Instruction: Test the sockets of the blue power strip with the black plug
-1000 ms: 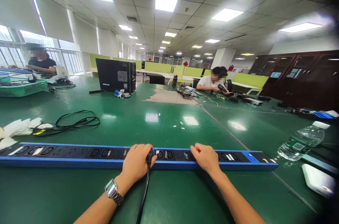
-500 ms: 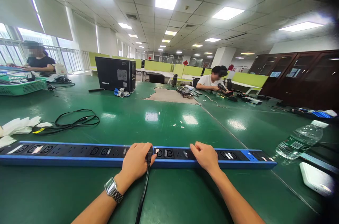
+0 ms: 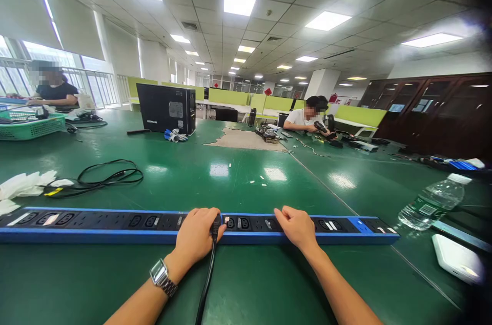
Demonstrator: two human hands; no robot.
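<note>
A long blue and black power strip [image 3: 111, 219] lies across the table in front of me, with several sockets along its top. My left hand [image 3: 197, 235] is closed around the black plug [image 3: 216, 224] of a power cord, which sits at a socket near the strip's middle. From the plug the black cord [image 3: 207, 284] runs down toward me. Farther right, my right hand [image 3: 295, 227] lies over the strip with its fingers curled onto it; the fingertips are partly hidden. A metal-band watch [image 3: 163, 276] is on my left wrist.
A coiled black cable [image 3: 111, 176] and white crumpled material [image 3: 26, 185] lie at left. A plastic water bottle [image 3: 436, 202] and a white device [image 3: 455, 257] are at right. Farther back stand a black computer case [image 3: 165, 107] and a green basket [image 3: 34, 127]. Two people sit beyond.
The whole view has shifted very slightly. Both hands, the plug and the power strip stay in the same places relative to each other.
</note>
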